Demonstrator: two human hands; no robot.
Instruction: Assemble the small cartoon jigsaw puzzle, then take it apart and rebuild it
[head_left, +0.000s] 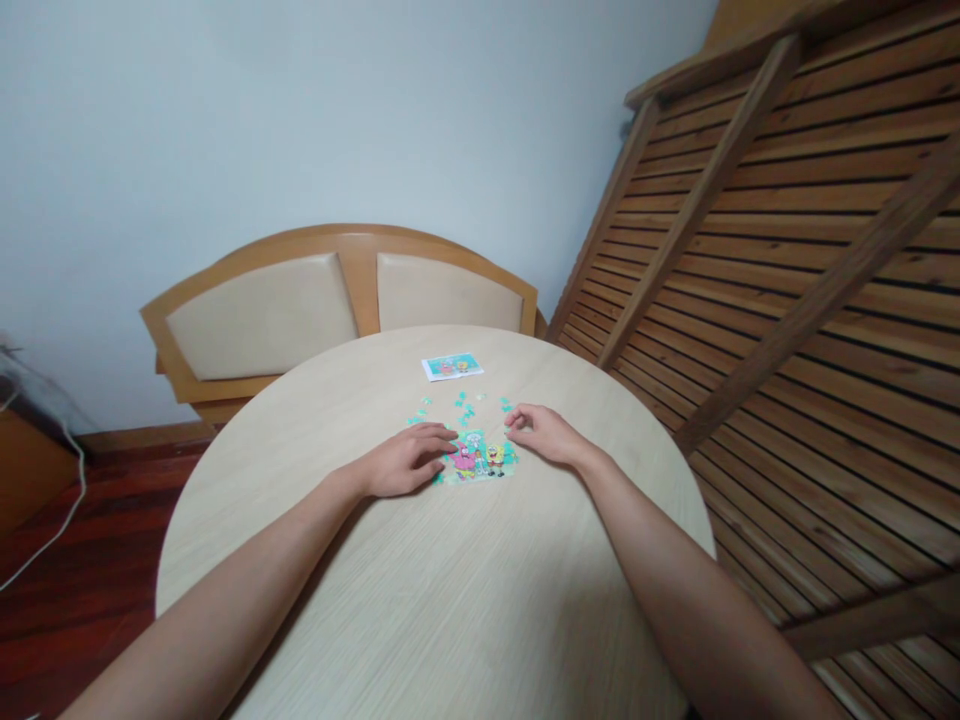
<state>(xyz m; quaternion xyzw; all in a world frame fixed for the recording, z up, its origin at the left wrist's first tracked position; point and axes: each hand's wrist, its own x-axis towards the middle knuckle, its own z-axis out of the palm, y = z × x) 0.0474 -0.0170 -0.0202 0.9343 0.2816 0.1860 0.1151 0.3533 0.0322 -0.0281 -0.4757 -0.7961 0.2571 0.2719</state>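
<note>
A partly assembled jigsaw puzzle [480, 462] with cartoon figures, one pink and one yellow, lies on the round table [457, 580]. My left hand [409, 460] rests at its left side, fingers stretched out and the fingertips on its edge. At the upper right corner is my right hand [547, 434], its fingers curled towards the thumb. Whatever may sit between those fingertips is too small to make out. Loose turquoise puzzle pieces [465, 412] are scattered just beyond the puzzle, some close to the right fingertips.
Behind the loose pieces lies a reference picture card [452, 367] with the same cartoon figures. A wooden headboard [360, 240] with cream panels stands against the wall past the table. Slatted wooden panels [750, 260] lean along the right. A white cable [79, 480] hangs at the left.
</note>
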